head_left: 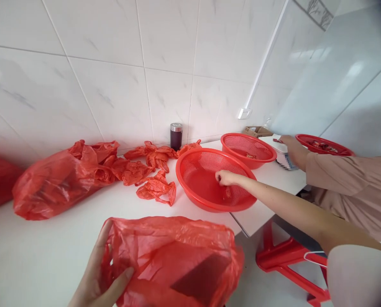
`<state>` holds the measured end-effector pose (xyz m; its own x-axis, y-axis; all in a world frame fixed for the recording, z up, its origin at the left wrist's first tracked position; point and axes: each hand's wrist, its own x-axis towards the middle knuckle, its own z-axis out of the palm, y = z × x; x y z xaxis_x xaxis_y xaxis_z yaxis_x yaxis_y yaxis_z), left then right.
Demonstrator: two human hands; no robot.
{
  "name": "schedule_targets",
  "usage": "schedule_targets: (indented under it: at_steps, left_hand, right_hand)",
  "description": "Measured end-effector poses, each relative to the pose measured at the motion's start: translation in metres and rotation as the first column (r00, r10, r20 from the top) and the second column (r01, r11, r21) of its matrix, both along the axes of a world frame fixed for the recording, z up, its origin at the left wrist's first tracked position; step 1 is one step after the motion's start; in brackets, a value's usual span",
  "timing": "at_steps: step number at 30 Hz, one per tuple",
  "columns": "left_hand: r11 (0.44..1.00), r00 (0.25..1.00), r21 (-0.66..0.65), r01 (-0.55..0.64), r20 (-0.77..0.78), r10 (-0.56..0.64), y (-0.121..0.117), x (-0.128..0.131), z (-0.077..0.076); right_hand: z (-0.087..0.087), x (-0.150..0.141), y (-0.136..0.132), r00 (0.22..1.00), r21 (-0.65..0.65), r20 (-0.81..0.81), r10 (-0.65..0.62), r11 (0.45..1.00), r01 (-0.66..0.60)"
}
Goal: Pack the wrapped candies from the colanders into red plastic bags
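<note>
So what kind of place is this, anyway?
Probably a small workroom, maybe for sorting or packing, but I can't be sure. Red baskets and red plastic bags lie on white tables, and another person is right alongside.

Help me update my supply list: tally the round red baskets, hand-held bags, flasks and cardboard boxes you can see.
Round red baskets: 3
Hand-held red bag: 1
Flask: 1
Cardboard box: 1
Total: 6
</note>
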<state>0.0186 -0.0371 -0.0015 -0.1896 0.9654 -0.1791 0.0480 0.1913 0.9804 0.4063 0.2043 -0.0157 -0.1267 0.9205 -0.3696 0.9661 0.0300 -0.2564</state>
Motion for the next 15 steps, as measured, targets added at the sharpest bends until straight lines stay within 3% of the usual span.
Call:
schedule_targets:
  at_steps: [4, 7, 15]
  left_hand:
    - [1.000, 0.989, -0.001, 0.016, 0.148, -0.016, 0.002, 0.004, 0.011]
    - [1.000, 0.989, 0.013, 0.014, 0.148, -0.016, 0.002, 0.004, 0.010]
    - [0.999, 0.985, -0.044, 0.008, 0.172, -0.001, -0.006, 0.002, 0.004]
  right_hand:
    - [0.027, 0.001, 0.008, 0.998, 0.058, -0.055, -0.005, 0.998, 0.008]
    - [0.032, -0.001, 0.003, 0.999, 0.054, -0.036, 0.007, 0.999, -0.006]
    - [-0.010, -0.021, -0.042, 0.993, -0.166, 0.093, 0.067, 0.985, -0.051]
